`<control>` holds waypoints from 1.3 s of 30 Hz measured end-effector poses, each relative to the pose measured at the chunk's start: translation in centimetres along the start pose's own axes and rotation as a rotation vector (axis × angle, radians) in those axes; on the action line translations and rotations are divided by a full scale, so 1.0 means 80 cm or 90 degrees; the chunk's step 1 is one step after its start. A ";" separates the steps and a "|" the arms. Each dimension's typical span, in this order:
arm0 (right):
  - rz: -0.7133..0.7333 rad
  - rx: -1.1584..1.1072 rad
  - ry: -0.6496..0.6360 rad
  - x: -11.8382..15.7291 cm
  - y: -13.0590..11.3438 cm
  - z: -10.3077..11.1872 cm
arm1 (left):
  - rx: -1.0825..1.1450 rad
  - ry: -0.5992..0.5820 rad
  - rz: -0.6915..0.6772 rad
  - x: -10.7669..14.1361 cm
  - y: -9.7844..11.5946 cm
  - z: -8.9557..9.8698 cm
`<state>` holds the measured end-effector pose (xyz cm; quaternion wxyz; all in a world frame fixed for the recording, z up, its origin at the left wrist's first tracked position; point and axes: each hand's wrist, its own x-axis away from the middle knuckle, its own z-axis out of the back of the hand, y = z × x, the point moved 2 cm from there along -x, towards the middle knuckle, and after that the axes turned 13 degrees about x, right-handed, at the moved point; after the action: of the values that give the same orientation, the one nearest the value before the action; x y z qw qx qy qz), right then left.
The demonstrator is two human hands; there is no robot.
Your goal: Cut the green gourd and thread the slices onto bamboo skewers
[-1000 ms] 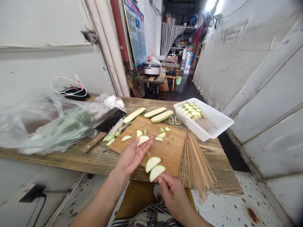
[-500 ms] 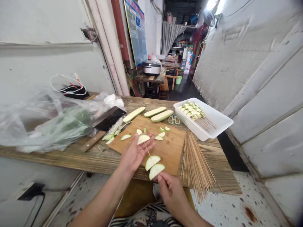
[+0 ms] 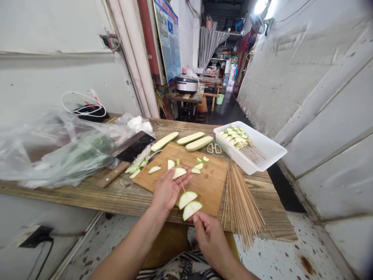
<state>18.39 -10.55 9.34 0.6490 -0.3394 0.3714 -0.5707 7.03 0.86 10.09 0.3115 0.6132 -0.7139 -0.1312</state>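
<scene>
My left hand (image 3: 165, 191) pinches a half-moon zucchini slice (image 3: 180, 173) between thumb and fingers, its other fingers spread underneath. A thin wooden skewer (image 3: 182, 184) runs from that slice down towards me; whether its tip has pierced the slice I cannot tell. Two more half-moon slices, an upper one (image 3: 187, 199) and a lower one (image 3: 192, 210), are threaded on the skewer. My right hand (image 3: 211, 235) is closed on the skewer just below them. Both hands are over the near edge of a wooden cutting board (image 3: 214, 186), where several loose zucchini pieces (image 3: 154, 169) lie.
Zucchini halves (image 3: 199, 143) and scissors (image 3: 214, 147) lie behind the board. A white tub (image 3: 268, 149) with filled skewers stands right, beyond a fan of bare skewers (image 3: 243, 206). On the left are a cleaver (image 3: 135, 146) and plastic bags (image 3: 58, 151).
My left hand and its slice have shifted slightly right. The right hand and the two threaded slices have barely moved.
</scene>
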 end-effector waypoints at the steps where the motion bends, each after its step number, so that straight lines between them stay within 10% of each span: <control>1: 0.001 0.002 0.004 0.000 0.000 0.000 | 0.001 0.008 0.005 0.000 0.000 0.000; 39: 0.038 0.055 0.046 -0.004 0.002 -0.004 | -0.020 0.007 0.003 0.018 -0.008 -0.007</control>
<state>18.14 -10.19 9.05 0.6658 -0.2791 0.3796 -0.5786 7.79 -0.57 10.58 0.3252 0.6074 -0.7114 -0.1388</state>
